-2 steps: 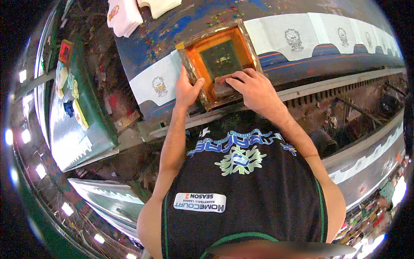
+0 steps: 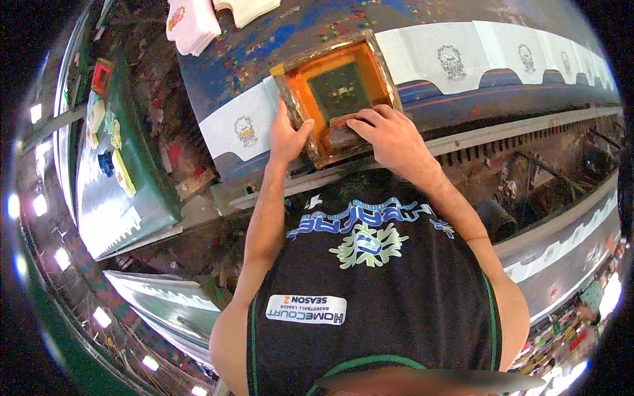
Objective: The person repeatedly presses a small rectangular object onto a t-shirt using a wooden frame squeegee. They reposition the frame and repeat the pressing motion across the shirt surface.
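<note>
A wooden screen-printing frame with orange mesh and a dark stencil area lies flat over a row of pale printed fabric pieces on the long table. My left hand grips its left rail, thumb on the near side of the wood and fingers along the outer edge. Inside the frame, my right hand holds a small squeegee near the end closest to me, fingers curled over it. The squeegee's blade edge and the cloth directly under the screen are hidden.
A pale fabric piece with a dark print lies left of the frame; several similar printed pieces run off rightward. Stacked white cloths sit at the far left. Paint stains the table. A metal rail follows its near edge. Another table stands left.
</note>
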Demonstrator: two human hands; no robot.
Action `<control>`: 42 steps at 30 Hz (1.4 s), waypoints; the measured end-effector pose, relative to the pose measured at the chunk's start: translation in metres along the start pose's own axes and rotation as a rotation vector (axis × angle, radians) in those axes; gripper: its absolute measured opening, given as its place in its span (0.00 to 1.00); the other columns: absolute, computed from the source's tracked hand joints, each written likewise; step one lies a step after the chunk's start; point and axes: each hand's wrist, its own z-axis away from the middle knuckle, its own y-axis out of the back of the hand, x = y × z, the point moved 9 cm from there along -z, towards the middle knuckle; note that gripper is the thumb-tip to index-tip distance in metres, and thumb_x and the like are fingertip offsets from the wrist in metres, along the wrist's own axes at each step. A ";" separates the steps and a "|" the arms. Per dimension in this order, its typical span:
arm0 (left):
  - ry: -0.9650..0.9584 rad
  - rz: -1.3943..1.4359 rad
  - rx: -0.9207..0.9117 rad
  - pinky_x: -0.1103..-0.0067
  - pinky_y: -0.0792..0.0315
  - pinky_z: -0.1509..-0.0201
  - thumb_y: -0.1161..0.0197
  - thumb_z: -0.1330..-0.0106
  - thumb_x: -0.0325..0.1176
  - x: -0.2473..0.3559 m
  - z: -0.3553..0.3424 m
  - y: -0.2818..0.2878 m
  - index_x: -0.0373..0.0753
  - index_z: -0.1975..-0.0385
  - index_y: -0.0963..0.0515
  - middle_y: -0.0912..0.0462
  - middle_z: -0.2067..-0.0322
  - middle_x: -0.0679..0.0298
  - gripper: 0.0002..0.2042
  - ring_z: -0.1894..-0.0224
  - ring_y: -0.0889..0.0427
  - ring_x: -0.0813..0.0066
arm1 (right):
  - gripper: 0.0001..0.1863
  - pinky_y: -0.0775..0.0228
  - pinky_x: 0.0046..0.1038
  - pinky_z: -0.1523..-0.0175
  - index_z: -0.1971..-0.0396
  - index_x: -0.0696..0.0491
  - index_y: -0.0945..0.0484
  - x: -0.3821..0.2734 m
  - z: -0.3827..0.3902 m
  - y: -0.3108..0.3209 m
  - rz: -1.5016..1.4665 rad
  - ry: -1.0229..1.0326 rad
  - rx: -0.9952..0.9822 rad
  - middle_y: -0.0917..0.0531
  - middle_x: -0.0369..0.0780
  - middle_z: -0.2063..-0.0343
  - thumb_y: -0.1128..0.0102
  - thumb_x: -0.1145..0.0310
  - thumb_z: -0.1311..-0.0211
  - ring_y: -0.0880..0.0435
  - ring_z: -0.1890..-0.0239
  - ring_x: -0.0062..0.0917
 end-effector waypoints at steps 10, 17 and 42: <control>0.044 -0.217 0.026 0.65 0.19 0.37 0.26 0.33 0.36 0.005 0.001 0.004 0.31 0.21 0.38 0.12 0.43 0.46 0.42 0.42 0.10 0.56 | 0.24 0.20 0.43 0.37 0.43 0.50 0.17 -0.005 0.001 -0.003 0.050 0.027 0.030 0.15 0.40 0.48 0.35 0.75 0.42 0.17 0.43 0.42; 0.105 -0.234 -0.022 0.58 0.21 0.34 0.29 0.32 0.41 0.008 0.002 0.003 0.33 0.18 0.45 0.15 0.40 0.38 0.46 0.38 0.13 0.42 | 0.29 0.17 0.41 0.39 0.39 0.51 0.17 -0.006 -0.004 -0.009 0.098 -0.087 -0.077 0.13 0.39 0.45 0.34 0.78 0.45 0.16 0.43 0.40; 0.080 -0.241 -0.036 0.54 0.18 0.41 0.30 0.37 0.48 0.004 -0.002 -0.006 0.30 0.15 0.54 0.11 0.55 0.35 0.55 0.51 0.11 0.34 | 0.24 0.22 0.44 0.34 0.46 0.51 0.12 0.017 -0.066 -0.008 -0.043 0.008 -0.096 0.10 0.43 0.47 0.38 0.84 0.41 0.15 0.41 0.46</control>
